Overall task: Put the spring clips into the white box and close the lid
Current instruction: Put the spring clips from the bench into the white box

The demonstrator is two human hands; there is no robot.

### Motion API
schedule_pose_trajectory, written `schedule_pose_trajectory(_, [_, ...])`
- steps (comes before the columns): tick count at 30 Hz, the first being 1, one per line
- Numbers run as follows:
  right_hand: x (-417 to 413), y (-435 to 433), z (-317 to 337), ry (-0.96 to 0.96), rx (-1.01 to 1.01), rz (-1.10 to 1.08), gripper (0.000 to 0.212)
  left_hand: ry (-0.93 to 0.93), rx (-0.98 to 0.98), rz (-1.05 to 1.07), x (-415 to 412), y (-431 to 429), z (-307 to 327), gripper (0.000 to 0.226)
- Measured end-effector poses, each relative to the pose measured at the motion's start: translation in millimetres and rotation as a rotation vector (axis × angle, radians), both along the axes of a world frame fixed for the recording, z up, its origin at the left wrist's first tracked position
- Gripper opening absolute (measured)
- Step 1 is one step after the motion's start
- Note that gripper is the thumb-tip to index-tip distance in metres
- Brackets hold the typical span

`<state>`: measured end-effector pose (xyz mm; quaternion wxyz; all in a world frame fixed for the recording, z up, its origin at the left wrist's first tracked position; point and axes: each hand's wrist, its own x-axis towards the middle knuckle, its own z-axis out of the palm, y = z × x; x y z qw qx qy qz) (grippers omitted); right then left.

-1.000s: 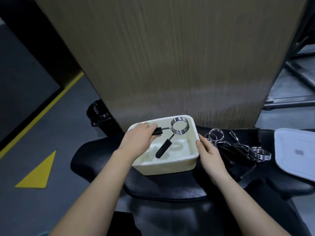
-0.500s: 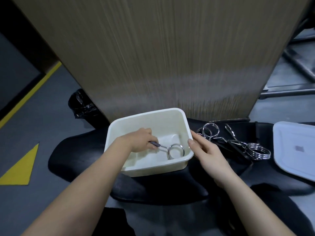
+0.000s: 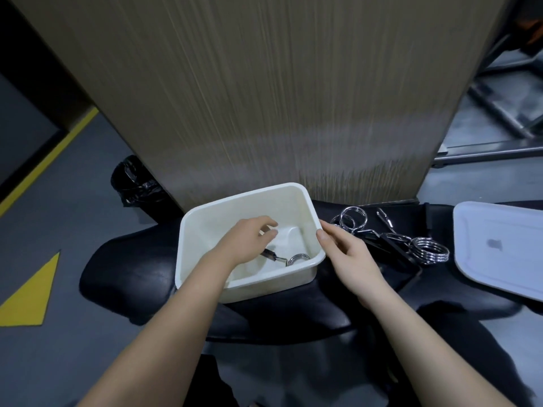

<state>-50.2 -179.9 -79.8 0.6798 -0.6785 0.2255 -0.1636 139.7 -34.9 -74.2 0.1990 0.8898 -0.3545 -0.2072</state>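
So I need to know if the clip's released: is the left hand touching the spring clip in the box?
Cannot tell. In the head view the left hand covers the spring clip handle end.

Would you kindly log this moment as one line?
left hand: open, over clip in box | right hand: at white box rim | lid: off

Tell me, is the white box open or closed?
Open. The white box has no cover; its lid lies on the right.
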Motion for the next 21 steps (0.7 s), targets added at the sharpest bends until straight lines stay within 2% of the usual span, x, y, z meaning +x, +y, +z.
schedule_pose_trajectory(3, [-5,-7,-7,0.048,-0.224,-0.229,0.021,0.023,-0.130,0.053,-43,-4,17,0.032])
schedule_pose_trajectory(6, [-19,-32,-16,0.120,-0.563,-0.506,0.020,0.135,-0.078,0.018,-89,-13,25,0.055])
schedule_pose_trajectory(8, [-30,-51,-25,0.268,-0.715,-0.564,0.026,-0.037,0.049,-0.093,-109,-14,19,0.058])
schedule_pose_trajectory(10, [-38,-64,-33,0.485,-0.704,-0.484,0.034,-0.241,0.077,-0.189,-116,-9,15,0.058])
schedule_pose_trajectory(13, [-45,-68,-41,0.737,-0.759,-0.333,0.041,-0.303,0.091,-0.272,-110,3,12,0.060])
schedule_pose_trajectory(15, [-46,-69,-43,0.761,-0.806,-0.334,0.038,-0.281,0.096,-0.287,-107,8,17,0.060])
schedule_pose_trajectory(18, [-46,-70,-48,0.777,-0.730,-0.347,0.029,-0.241,0.081,-0.238,-111,9,21,0.059])
schedule_pose_trajectory(21, [-45,-68,-52,0.724,-0.688,-0.392,0.024,-0.273,0.106,-0.171,-116,3,20,0.070])
